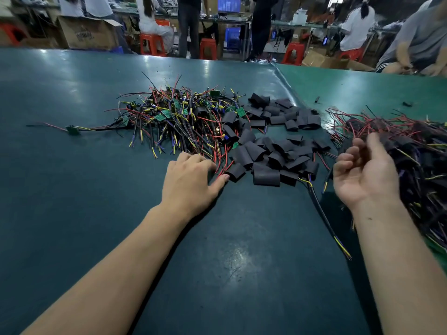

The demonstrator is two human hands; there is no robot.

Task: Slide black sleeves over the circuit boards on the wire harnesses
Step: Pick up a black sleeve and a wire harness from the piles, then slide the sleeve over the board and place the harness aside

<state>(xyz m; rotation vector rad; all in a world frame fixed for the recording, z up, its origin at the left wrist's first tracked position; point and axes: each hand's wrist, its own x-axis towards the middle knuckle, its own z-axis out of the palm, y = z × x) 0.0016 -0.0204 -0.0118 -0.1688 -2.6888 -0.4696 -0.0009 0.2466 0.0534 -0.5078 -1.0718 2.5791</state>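
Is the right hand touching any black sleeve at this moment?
Apart. The head view shows the right hand raised, palm up and empty, with bare mat between it and the sleeves.

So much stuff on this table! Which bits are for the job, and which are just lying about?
For the job:
black sleeves
bare harnesses with green boards
sleeved harnesses

Lying about:
black scraps on the green mat
cardboard box
red stools

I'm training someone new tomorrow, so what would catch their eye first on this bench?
Probably the tangled pile of wire harnesses with small green boards at centre, and the heap of black sleeves just right of it. The left hand rests at the pile's near edge; the right hand hovers empty.
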